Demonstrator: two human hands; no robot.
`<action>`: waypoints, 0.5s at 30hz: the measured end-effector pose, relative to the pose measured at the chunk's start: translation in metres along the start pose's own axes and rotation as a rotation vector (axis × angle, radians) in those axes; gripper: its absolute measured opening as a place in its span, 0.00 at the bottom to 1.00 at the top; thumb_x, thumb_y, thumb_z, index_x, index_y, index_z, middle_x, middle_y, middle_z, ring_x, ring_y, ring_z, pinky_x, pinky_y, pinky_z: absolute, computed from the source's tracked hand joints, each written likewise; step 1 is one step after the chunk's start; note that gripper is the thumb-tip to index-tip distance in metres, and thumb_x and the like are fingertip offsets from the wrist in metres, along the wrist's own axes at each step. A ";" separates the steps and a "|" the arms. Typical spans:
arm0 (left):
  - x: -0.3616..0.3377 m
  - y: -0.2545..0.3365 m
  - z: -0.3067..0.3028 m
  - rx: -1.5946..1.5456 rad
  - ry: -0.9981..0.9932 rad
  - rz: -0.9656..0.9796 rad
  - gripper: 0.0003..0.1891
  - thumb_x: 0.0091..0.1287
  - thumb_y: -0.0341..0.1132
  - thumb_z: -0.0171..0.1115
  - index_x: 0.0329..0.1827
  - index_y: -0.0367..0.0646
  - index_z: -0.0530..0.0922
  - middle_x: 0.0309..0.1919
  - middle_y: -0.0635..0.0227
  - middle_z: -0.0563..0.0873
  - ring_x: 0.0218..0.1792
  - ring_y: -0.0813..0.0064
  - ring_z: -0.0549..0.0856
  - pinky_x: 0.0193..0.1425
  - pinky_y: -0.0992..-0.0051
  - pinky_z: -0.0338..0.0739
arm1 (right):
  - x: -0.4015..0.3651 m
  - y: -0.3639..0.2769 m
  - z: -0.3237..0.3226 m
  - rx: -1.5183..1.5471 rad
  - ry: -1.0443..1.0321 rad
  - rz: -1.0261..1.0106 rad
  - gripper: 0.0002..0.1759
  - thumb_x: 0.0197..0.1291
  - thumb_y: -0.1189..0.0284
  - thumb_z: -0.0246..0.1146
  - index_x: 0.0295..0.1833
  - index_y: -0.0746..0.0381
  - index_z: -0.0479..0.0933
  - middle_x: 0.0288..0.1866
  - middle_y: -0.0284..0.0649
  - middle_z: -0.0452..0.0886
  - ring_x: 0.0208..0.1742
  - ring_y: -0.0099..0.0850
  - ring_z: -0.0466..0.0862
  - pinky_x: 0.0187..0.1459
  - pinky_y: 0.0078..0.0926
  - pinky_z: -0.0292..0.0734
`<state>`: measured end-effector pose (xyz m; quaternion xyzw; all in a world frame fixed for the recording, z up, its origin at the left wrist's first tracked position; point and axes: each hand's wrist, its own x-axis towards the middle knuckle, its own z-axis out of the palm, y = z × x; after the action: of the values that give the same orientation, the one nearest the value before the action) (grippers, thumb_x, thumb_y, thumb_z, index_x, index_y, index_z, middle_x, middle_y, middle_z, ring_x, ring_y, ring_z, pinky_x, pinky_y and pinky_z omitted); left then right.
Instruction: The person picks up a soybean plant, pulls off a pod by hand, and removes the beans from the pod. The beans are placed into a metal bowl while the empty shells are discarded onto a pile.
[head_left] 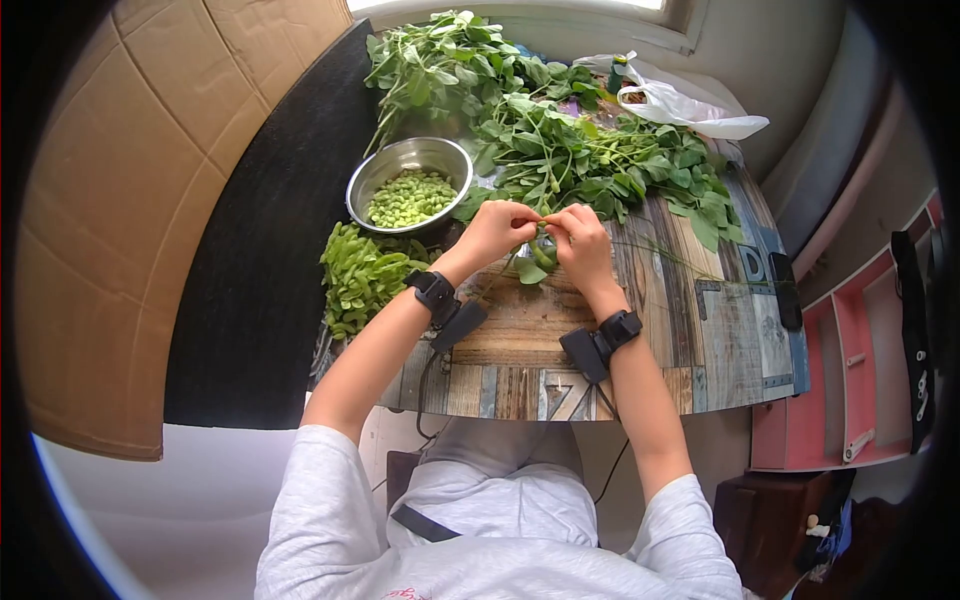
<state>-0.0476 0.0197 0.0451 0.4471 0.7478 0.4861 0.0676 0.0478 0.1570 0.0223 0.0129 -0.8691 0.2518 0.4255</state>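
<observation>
My left hand [497, 228] and my right hand [583, 243] meet over the table, fingertips pinched together on a green bean pod [543, 226]. Just below the fingers hang more green pods [545, 252] and a leaf [529, 270], seemingly on a stem. Left of my hands is a metal bowl [354, 203] with shelled green beans [410, 198] in it. A heap of flat green pods [358, 280], perhaps emptied, lies in front of the bowl. Beyond my hands spread leafy bean plants [570, 160].
The wood-patterned table [520, 345] has a curved front edge. A white plastic bag [690, 112] lies at the back right, a dark phone [787, 291] at the right edge. A black board [265, 250] and cardboard [120, 250] stand left; a pink shelf [850, 330] is on the right.
</observation>
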 end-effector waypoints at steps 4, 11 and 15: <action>0.000 -0.001 -0.002 0.193 -0.026 0.051 0.09 0.55 0.30 0.60 0.36 0.36 0.82 0.22 0.63 0.83 0.23 0.80 0.80 0.30 0.79 0.74 | 0.000 -0.001 -0.001 -0.073 -0.033 -0.064 0.05 0.49 0.78 0.62 0.33 0.60 0.79 0.31 0.35 0.76 0.35 0.35 0.76 0.33 0.31 0.75; 0.003 -0.004 0.000 0.200 -0.084 0.049 0.09 0.55 0.32 0.60 0.35 0.37 0.83 0.17 0.65 0.80 0.20 0.82 0.75 0.26 0.79 0.70 | -0.003 -0.003 0.002 -0.183 -0.045 -0.149 0.08 0.41 0.82 0.58 0.29 0.60 0.78 0.28 0.35 0.73 0.34 0.34 0.76 0.31 0.30 0.76; 0.007 -0.006 0.002 -0.103 -0.122 -0.129 0.08 0.58 0.32 0.60 0.33 0.35 0.83 0.16 0.75 0.78 0.19 0.88 0.70 0.23 0.84 0.63 | -0.001 -0.007 -0.001 -0.171 0.067 -0.173 0.07 0.39 0.83 0.58 0.27 0.62 0.76 0.26 0.36 0.72 0.33 0.35 0.75 0.30 0.31 0.75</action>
<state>-0.0547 0.0258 0.0414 0.4227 0.7435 0.4905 0.1671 0.0507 0.1517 0.0255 0.0429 -0.8683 0.1395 0.4741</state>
